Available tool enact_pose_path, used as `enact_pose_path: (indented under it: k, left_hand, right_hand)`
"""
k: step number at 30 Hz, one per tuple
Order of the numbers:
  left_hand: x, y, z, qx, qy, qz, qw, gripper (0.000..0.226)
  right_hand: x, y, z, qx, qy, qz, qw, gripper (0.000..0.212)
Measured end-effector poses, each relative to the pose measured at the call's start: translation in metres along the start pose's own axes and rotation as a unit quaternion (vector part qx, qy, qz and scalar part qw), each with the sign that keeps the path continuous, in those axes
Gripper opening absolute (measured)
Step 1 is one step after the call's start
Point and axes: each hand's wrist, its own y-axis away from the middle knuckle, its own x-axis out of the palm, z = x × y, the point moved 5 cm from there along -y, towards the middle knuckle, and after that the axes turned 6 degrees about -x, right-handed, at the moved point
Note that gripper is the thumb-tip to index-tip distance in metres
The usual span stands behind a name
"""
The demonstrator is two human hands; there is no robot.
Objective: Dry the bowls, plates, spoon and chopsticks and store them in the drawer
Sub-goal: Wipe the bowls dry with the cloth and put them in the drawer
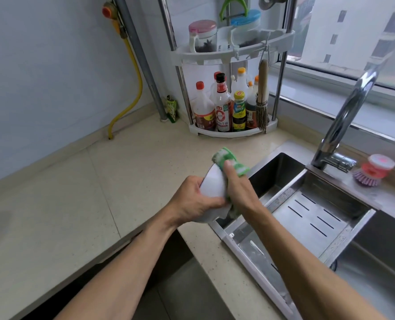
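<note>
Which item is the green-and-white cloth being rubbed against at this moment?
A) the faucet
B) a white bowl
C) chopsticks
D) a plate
B: the left hand grips a white bowl tilted on its side, while the right hand presses the cloth against it, beside the sink.

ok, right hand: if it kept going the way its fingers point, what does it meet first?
The right hand points up and away over the counter, cloth in its grip against the bowl. Past the cloth, probably the bottle rack in the corner; depth is unclear.
</note>
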Motion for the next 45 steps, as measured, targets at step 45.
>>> enact_pose_path:
  k: [45]
  left_hand:
    - [0.018,-0.03,-0.011,-0.061,-0.045,-0.096,0.993,0.016]
  right_hand:
    - [-0.019,-0.01,-0.022,-0.01,0.078,-0.041,0.996,0.047]
